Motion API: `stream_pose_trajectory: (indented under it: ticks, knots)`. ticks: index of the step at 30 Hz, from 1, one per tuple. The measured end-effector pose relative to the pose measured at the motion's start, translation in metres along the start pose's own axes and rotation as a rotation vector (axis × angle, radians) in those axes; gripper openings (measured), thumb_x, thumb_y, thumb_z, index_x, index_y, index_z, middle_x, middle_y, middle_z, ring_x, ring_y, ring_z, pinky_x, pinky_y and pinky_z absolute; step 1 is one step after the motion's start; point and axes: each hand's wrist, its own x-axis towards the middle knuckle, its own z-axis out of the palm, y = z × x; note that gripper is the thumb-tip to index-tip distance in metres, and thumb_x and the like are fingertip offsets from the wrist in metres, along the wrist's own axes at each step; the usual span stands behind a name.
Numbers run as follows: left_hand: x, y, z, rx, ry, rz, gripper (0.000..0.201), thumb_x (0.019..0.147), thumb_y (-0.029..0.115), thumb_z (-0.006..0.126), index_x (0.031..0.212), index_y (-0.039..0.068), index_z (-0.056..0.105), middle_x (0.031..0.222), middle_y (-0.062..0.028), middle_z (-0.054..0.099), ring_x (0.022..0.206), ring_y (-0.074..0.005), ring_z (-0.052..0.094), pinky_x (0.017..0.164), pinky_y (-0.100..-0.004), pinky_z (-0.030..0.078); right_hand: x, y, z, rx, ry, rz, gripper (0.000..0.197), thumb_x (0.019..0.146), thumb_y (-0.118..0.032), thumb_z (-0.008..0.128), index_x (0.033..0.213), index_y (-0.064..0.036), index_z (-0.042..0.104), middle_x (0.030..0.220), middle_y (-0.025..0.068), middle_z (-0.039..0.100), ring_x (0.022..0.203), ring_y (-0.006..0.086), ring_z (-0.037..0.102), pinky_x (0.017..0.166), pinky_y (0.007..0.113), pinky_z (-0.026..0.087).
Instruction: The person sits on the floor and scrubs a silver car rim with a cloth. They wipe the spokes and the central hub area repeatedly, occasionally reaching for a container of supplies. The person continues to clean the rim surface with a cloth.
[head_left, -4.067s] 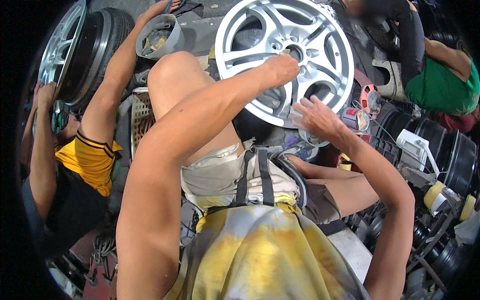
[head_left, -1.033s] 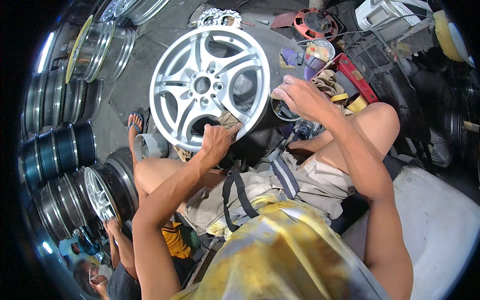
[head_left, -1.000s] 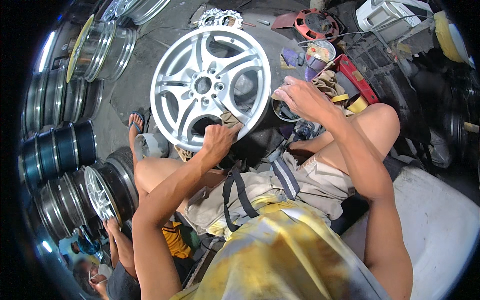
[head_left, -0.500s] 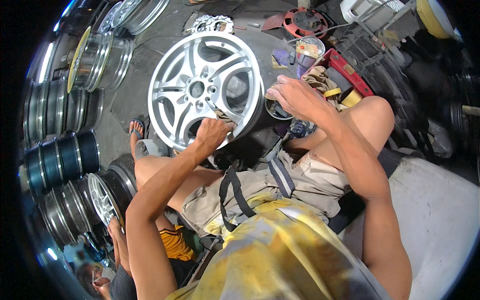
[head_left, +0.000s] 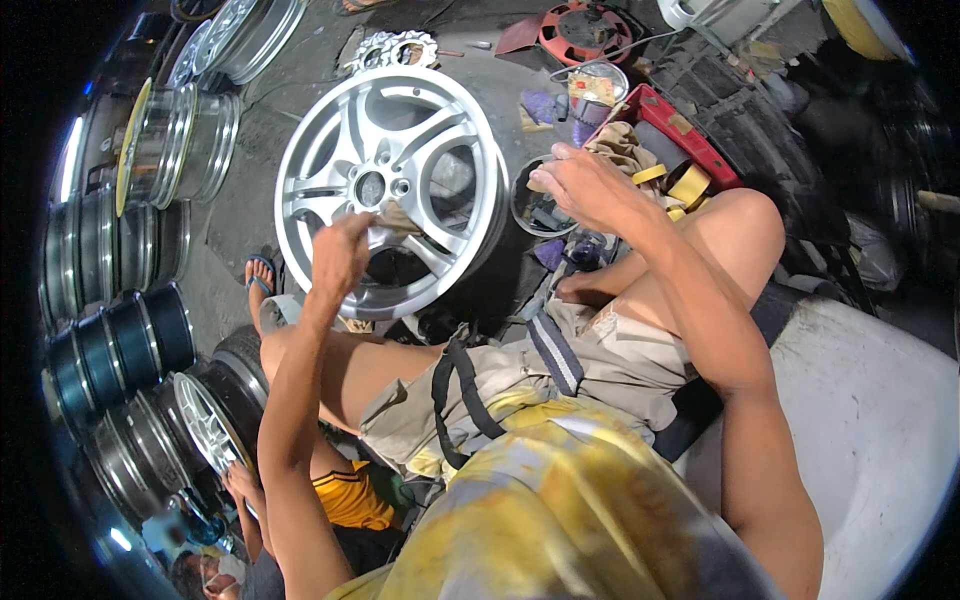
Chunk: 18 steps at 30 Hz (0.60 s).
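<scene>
A silver multi-spoke alloy wheel [head_left: 443, 245] lies face up in front of me. My left hand [head_left: 340, 255] is closed over its near left part, pinching a folded brown piece [head_left: 398, 218] that sticks out over the spokes near the hub. Whether that piece is cloth or sandpaper I cannot tell. To the right of the wheel, my right hand [head_left: 598, 190] is raised above a round container [head_left: 517, 205] with dark bits in it. Its fingers are pinched together around a small tan piece, mostly hidden.
A red tray [head_left: 690, 140] with cloth and yellow tape rolls [head_left: 690, 185] stands at the right. Beyond it sits a red round part [head_left: 585, 35]. Several wheel rims [head_left: 125, 340] are stacked at the left. A co-worker's hand [head_left: 240, 480] touches another wheel [head_left: 205, 420] at lower left.
My left hand has moved left across the wheel with the brown piece, from the near right spokes toward the hub. The right hand stays by the container. The whole view has shifted slightly.
</scene>
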Motion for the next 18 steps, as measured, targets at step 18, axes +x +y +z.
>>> stream_pose_trajectory:
  ticks: [18]
  knots:
    - [0.011,0.042,0.01,-0.8,0.329,-0.232,0.034,0.106,0.01,0.033,0.118,0.0,0.063,0.097,-0.0142,0.073,0.09,-0.0205,0.07,0.082,-0.0376,0.055,0.02,-0.013,0.003,0.012,0.04,-0.09,0.028,0.103,-0.019,0.05,0.097,0.0019,0.068,0.092,0.024,0.057,0.092,0.0432,0.059,0.082,0.049,0.048]
